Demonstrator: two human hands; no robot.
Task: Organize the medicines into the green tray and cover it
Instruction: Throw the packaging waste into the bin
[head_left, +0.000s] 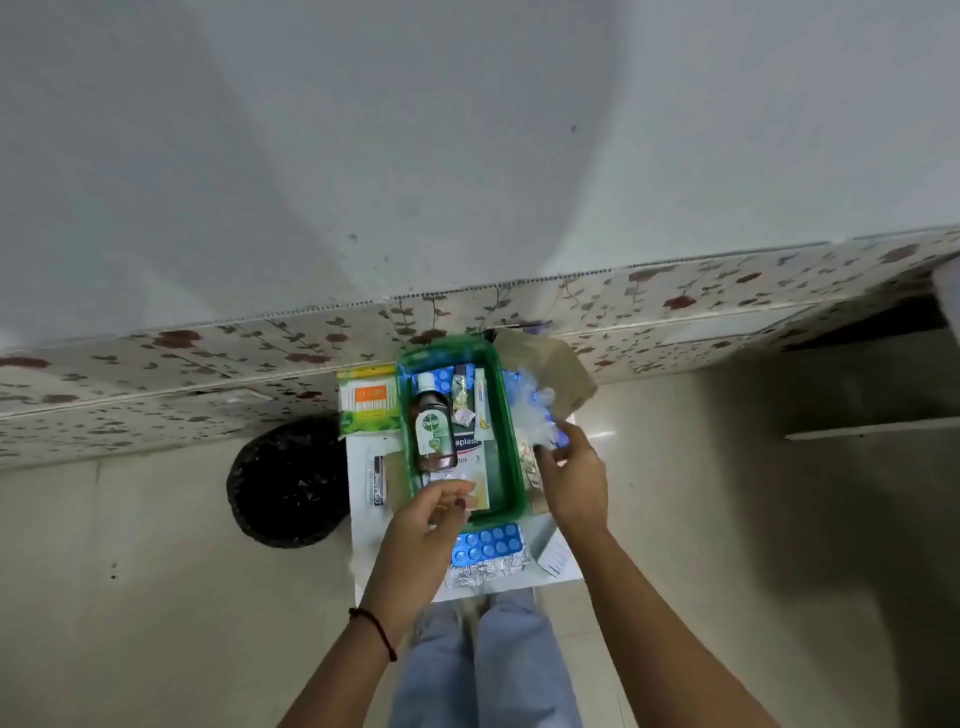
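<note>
The green tray (506, 415) stands on a small white table (363, 525) and holds a brown Dettol bottle (432, 426), a plaster box (470, 449), a white tube (482, 397), a blue blister strip (440, 375) and small sachets. My left hand (434, 512) hovers over the tray's near end, pinching a small pale packet (445, 477). My right hand (569, 467) is beside the tray's right rim, fingers on a blue-white blister strip (540, 415). A blue blister pack (485, 543) and a silver strip (485, 571) lie in front of the tray.
A green-and-white box (368, 397) sits left of the tray, a grey tube (378, 480) lies below it. A brown paper bag (550, 366) rests behind right. A white carton (556, 553) is at the table's near right. A black bin (285, 480) stands on the floor left.
</note>
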